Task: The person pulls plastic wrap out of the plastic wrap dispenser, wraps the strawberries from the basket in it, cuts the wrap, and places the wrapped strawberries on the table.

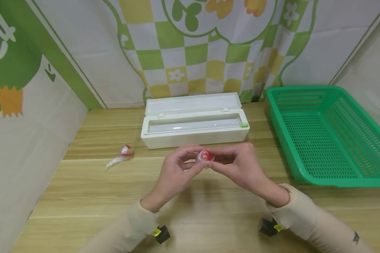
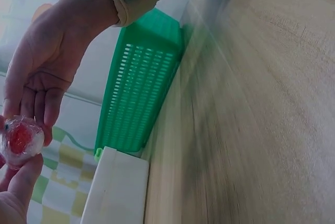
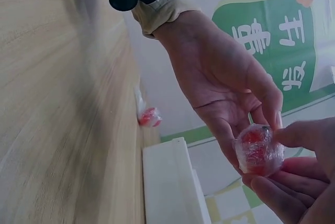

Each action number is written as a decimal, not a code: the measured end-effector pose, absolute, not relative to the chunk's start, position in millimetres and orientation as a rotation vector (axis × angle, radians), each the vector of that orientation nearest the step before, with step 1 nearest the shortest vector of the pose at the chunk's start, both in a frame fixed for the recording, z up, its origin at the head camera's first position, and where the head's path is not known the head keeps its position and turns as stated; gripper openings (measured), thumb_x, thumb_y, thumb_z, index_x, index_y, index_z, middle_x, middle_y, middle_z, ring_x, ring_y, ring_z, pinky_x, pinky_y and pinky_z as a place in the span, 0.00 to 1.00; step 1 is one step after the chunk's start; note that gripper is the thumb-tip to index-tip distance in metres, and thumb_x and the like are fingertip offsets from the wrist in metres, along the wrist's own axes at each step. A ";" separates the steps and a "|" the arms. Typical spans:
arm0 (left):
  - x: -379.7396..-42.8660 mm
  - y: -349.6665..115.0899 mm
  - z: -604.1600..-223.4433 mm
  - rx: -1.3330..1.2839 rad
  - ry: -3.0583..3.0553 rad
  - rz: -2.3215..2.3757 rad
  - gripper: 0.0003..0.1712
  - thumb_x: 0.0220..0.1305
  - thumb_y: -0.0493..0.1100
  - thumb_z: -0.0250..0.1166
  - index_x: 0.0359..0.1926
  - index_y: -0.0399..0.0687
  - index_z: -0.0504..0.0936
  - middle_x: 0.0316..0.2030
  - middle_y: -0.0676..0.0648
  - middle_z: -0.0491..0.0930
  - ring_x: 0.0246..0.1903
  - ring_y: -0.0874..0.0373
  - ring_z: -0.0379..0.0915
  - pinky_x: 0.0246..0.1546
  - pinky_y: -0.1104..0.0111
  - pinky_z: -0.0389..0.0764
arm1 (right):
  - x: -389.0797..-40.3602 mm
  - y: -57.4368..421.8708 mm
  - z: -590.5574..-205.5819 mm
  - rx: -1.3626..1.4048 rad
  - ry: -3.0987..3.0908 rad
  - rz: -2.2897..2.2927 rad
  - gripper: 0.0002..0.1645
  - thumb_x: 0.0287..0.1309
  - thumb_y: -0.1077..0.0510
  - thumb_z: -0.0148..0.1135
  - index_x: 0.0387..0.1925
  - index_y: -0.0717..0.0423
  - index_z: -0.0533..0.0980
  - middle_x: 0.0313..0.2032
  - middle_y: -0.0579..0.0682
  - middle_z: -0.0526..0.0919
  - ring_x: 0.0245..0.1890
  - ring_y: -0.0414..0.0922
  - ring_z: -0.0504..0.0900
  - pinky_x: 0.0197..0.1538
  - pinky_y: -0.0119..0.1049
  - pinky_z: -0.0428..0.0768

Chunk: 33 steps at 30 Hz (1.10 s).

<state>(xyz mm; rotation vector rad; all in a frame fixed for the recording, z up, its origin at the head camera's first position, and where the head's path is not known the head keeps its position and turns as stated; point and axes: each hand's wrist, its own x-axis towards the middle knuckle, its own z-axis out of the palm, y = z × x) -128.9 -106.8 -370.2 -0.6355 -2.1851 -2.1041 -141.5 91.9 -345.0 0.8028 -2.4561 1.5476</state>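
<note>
Between both hands, above the table, is a small round red-and-white thing wrapped in clear plastic film point(image 1: 206, 155); its kind I cannot tell. My left hand point(image 1: 176, 169) pinches it from the left with thumb and fingers. From the right, the thumb and fingers of my right hand point(image 1: 240, 167) grip it too. The right wrist view shows the crinkled film over the red-and-white ball point(image 3: 258, 150) close up. Just beyond the hands stands a white box point(image 1: 194, 136), its lid raised, with a roll of clear film point(image 1: 196, 125) and a green slider point(image 1: 244, 124) at its right end.
Left of the hands, a second film-wrapped red-and-white thing point(image 1: 126, 151) lies on the wooden table point(image 1: 92, 196), a twisted tail of film trailing from it. A green plastic basket point(image 1: 288, 151) stands at the right. Patterned cloth point(image 1: 196, 52) hangs behind the box.
</note>
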 end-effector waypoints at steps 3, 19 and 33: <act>-128.9 -105.3 -370.5 -0.624 -2.172 -2.089 0.18 0.59 0.29 0.68 0.52 0.34 0.80 0.51 0.36 0.79 0.45 0.61 0.82 0.43 0.65 0.87 | -141.8 90.8 -347.1 0.808 -2.426 1.554 0.17 0.49 0.62 0.76 0.43 0.55 0.87 0.38 0.50 0.90 0.31 0.36 0.89 0.34 0.30 0.87; -129.6 -100.2 -370.7 -0.472 -2.227 -2.058 0.16 0.59 0.30 0.69 0.49 0.33 0.81 0.48 0.36 0.81 0.46 0.43 0.82 0.40 0.67 0.87 | -141.0 85.9 -351.9 0.835 -2.349 1.327 0.16 0.45 0.63 0.74 0.41 0.56 0.87 0.34 0.49 0.91 0.27 0.35 0.88 0.32 0.24 0.85; -132.1 -102.0 -367.7 -0.312 -2.270 -2.225 0.14 0.62 0.34 0.67 0.50 0.38 0.81 0.52 0.41 0.81 0.48 0.51 0.83 0.46 0.66 0.87 | -142.9 85.9 -356.2 0.871 -2.377 1.413 0.15 0.52 0.56 0.74 0.43 0.52 0.85 0.39 0.47 0.90 0.34 0.39 0.88 0.36 0.29 0.87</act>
